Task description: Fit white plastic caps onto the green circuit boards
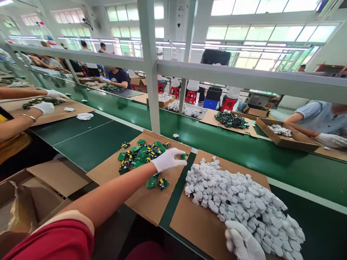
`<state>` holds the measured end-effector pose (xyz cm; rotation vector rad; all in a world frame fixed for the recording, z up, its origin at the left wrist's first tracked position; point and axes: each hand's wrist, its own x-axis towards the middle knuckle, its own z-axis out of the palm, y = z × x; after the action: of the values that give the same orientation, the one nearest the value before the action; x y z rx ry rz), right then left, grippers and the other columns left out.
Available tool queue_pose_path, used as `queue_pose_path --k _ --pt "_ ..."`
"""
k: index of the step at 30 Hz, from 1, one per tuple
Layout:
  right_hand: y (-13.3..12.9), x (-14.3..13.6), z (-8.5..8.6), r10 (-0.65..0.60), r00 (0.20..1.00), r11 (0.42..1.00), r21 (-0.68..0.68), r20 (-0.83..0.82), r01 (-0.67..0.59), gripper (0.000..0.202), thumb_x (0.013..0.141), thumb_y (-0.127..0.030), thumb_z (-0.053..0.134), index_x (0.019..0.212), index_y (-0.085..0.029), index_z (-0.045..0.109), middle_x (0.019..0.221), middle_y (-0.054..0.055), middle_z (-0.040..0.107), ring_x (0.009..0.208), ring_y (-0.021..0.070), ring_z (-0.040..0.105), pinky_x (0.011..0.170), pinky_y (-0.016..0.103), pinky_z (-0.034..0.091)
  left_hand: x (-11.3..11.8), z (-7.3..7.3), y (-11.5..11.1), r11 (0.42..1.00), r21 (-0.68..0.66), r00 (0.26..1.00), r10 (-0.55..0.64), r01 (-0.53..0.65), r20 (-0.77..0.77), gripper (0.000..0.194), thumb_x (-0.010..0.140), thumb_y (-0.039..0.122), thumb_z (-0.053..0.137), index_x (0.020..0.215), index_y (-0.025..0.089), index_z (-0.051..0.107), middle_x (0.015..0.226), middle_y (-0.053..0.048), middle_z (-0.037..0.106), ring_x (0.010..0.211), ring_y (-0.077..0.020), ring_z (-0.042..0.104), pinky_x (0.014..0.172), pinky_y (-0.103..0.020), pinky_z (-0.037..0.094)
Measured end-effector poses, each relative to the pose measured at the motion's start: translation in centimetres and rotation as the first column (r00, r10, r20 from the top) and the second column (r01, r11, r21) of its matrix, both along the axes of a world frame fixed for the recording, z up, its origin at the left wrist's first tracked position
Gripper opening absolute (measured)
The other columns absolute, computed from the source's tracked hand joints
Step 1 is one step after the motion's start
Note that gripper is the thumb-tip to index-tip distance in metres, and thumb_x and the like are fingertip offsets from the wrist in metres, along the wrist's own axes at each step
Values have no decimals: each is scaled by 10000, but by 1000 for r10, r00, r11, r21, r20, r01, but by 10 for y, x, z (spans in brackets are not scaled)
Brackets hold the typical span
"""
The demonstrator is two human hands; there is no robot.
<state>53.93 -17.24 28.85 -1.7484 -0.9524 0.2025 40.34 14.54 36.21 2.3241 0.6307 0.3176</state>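
My left hand (168,160), in a white glove, reaches across the brown cardboard sheet (150,206). Pinched between its thumb and fingertips is a small green circuit board (184,156). Below and to the left of that hand lies a loose pile of circuit boards (141,156) with yellow and black components. At the lower right, my gloved right hand (243,241) rests at the near edge of a big heap of small white plastic pieces (230,189). Its fingers are curled in, and I cannot make out what they hold. A second cardboard sheet (187,220) lies under the heap.
Beyond the sheets runs a green conveyor belt (211,144), with a small white piece (176,136) on it. A white frame post (150,72) and rail (244,79) stand in front. Co-workers sit left and across. An open cardboard box (54,177) is at lower left.
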Motion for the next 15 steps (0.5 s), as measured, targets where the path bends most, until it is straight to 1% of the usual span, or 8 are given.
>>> queue_pose_path --k 1,2,3,5,7,10,12,15 --pt "-3 -3 2 13 1000 1000 -16 12 -12 229 782 -414 605 817 -209 701 767 63 701 624 175 654 541 272 565 -2 -4 -22 985 -159 996 -62 71 65 534 787 423 545 1244 147 523 1130 -110 610 1004 -219 560 855 -320 433" --pt "-6 -6 4 17 1000 999 -33 21 -16 201 761 -385 636 836 -211 703 854 69 708 730 193 672 642 287 580 -4 -9 -45 877 -447 975 -93 175 200 553 790 414 547 1270 147 489 1113 -114 610 967 -216 575 813 -322 450" --pt "-9 -8 6 8 1000 999 -54 17 -7 194 748 -363 656 861 -212 703 932 72 706 828 208 672 735 302 575 -7 -15 -67 663 -697 949 -66 273 309 577 786 432 553 1287 161 461 1083 -115 611 910 -213 594 766 -330 464" --pt "-14 -12 9 -53 997 994 -99 -48 48 236 754 -351 659 934 -203 692 953 71 710 864 211 674 786 309 565 -10 -29 -108 170 -925 934 52 341 354 557 775 448 586 1243 167 475 978 -108 624 802 -194 622 713 -320 469" --pt "-22 -13 9 -108 984 986 -144 -144 87 276 810 -388 592 967 -178 677 768 50 720 628 170 673 603 271 578 -11 -42 -137 -137 -947 954 117 291 276 437 784 408 605 1132 157 524 934 -108 631 764 -183 638 686 -286 466" --pt "-35 -10 -1 -131 991 976 -176 -18 125 323 880 -408 478 912 -162 686 604 26 675 444 138 592 437 256 517 -7 -57 -160 -316 -925 973 162 210 166 268 815 307 590 1027 147 549 986 -119 634 777 -186 653 655 -246 463" --pt "-43 -8 -11 -152 948 963 -172 278 205 280 880 -371 493 919 -177 692 753 59 710 623 176 659 588 302 560 -4 -63 -165 -352 -918 973 196 182 118 229 827 262 574 1019 138 555 1028 -118 628 790 -188 655 651 -241 468" --pt "-50 -14 -24 -65 770 935 -230 635 268 274 879 -295 494 1067 -181 657 1053 103 680 972 239 630 867 400 508 -1 -68 -167 -354 -922 970 230 157 76 227 830 243 570 1025 128 562 1086 -120 615 818 -200 655 669 -256 481"
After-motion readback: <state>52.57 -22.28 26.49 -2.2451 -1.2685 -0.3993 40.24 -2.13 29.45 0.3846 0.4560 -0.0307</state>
